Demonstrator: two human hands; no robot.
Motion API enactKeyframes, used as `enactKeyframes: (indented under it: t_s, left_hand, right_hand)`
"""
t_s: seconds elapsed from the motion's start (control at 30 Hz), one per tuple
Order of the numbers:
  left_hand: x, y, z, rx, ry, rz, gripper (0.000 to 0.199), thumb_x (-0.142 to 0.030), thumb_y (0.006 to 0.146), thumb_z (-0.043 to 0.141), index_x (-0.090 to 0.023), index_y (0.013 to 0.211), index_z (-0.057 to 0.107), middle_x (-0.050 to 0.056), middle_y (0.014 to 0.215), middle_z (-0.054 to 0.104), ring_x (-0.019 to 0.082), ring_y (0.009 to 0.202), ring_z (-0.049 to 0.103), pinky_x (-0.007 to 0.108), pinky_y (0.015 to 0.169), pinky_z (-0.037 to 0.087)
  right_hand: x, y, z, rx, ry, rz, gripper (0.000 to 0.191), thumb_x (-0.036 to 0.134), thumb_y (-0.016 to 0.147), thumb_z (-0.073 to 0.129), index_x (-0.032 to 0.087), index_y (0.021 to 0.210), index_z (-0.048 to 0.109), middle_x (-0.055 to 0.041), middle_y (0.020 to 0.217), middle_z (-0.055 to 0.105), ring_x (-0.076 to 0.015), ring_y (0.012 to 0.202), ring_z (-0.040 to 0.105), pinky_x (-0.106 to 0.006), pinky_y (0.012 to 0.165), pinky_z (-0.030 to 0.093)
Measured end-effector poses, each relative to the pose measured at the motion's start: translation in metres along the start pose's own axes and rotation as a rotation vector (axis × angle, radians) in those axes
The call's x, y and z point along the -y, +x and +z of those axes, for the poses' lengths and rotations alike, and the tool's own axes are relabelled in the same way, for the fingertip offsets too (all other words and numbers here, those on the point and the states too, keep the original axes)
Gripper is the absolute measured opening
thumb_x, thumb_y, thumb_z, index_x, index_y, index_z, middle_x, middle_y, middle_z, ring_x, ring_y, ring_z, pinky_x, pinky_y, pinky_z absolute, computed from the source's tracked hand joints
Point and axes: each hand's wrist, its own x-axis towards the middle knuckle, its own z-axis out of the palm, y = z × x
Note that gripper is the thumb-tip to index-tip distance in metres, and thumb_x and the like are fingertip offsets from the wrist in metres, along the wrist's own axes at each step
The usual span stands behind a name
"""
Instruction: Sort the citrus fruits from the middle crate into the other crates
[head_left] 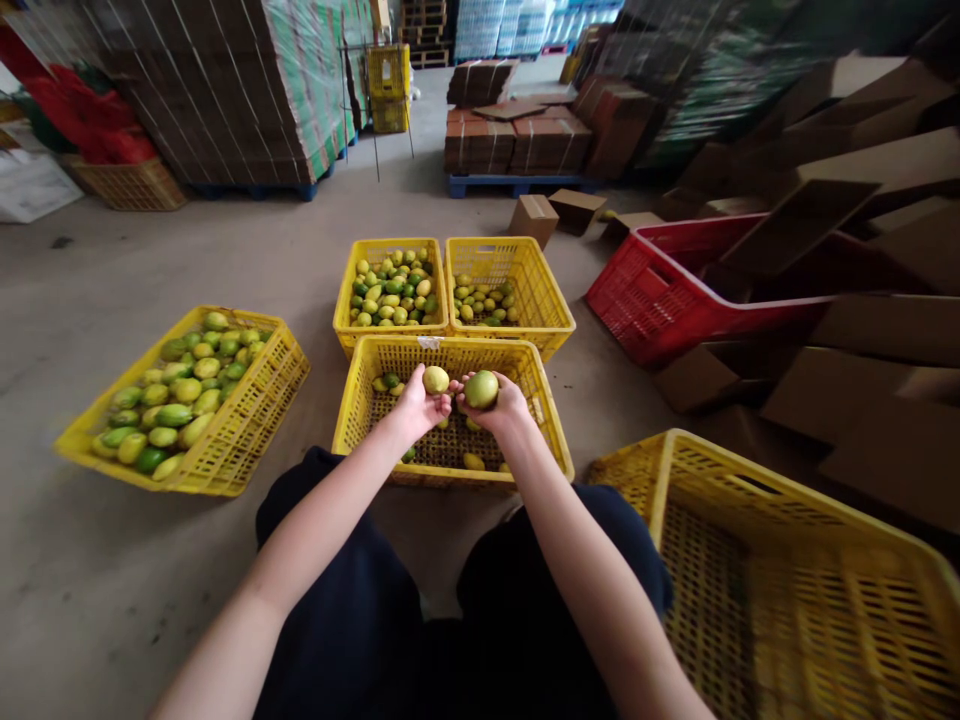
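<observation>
Both of my hands are over the near yellow crate [551, 435], close together. My left hand [420, 410] is closed around a small yellow lemon [436, 380]. A larger, greener lemon [481, 390] rests in the closed fingers of my right hand [504, 402]. Below them, a few lemons lie scattered on the crate's floor, such as a yellow lemon [473, 461]; my hands and forearms hide part of the inside.
Behind stand a yellow crate [341, 318] full of green and yellow lemons and a part-filled crate [551, 290]. A heaped crate [270, 400] sits left. To the right are a yellow crate [750, 465], a red crate [637, 300] and cardboard boxes [862, 420].
</observation>
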Motion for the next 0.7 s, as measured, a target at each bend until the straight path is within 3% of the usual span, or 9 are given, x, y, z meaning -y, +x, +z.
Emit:
enactKeyframes:
  t_s: [0.2, 0.7]
  left_hand:
    - [-0.0040, -0.0031, 0.0001, 0.087, -0.009, 0.000, 0.045, -0.038, 0.091, 0.026, -0.008, 0.080, 0.058, 0.008, 0.057, 0.056, 0.010, 0.037, 0.044, 0.020, 0.033, 0.038]
    - [-0.0038, -0.0057, 0.0024, 0.054, 0.072, 0.054, 0.038, -0.037, 0.094, 0.029, -0.011, 0.085, 0.055, 0.005, 0.059, 0.057, 0.009, 0.039, 0.046, 0.019, 0.038, 0.039]
  right_hand:
    - [0.0003, -0.0036, 0.0051, -0.013, 0.026, 0.026, 0.028, 0.035, 0.091, 0.031, 0.017, 0.089, 0.052, -0.0075, 0.074, 0.056, -0.0180, 0.066, 0.055, -0.024, 0.043, 0.050]
    - [0.0012, -0.0051, 0.0058, -0.007, 0.004, -0.034, 0.019, 0.033, 0.090, 0.037, 0.020, 0.082, 0.048, -0.0037, 0.064, 0.054, -0.0151, 0.058, 0.054, -0.019, 0.040, 0.048]
